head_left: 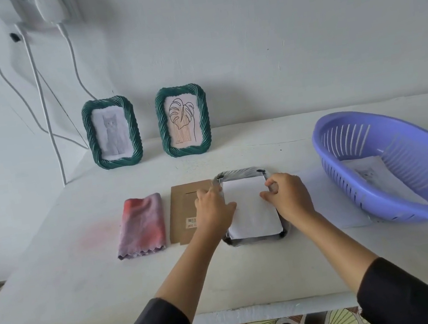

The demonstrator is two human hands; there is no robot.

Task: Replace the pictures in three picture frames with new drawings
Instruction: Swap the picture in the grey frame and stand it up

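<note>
At mid-table, the left hand [213, 206] presses flat, thumb on the left edge of a white sheet [251, 209]. The right hand [287, 196] curls its fingers at the right edge; whether they pinch the paper is unclear. The sheet shows only a blank side and covers one face-down frame [241, 173], leaving only the dark rim visible. One cardboard back [182, 208] and one cloth [141, 226] lie to the left. Two green frames stand behind: cat [112, 133] and leaf [184, 120]. One purple basket [403, 160], cut off at right, holds a faint drawing [369, 173].
</note>
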